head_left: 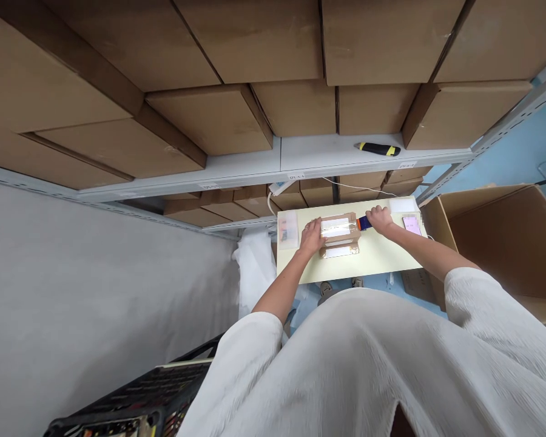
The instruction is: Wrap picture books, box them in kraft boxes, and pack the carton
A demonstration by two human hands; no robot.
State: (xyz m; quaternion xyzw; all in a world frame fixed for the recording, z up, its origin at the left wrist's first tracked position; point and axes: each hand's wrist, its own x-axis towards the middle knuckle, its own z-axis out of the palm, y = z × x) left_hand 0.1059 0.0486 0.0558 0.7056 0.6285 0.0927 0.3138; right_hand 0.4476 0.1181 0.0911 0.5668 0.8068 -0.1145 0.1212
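Note:
A small brown cardboard box, with a white label and shiny clear tape on its top, lies on the pale yellow table. My left hand rests on the box's left end, fingers spread over it. Against the right end sits a dark blue and orange tool, its kind hard to make out. My right hand is closed round it. Just in front of the box, nearer to me, lies a similar taped piece with a white label; I cannot tell whether it is a separate box.
Large cardboard boxes fill the shelf above; a black and yellow utility knife lies on its edge. On the table are a clear plastic container and a phone. An open carton stands right, a black crate lower left.

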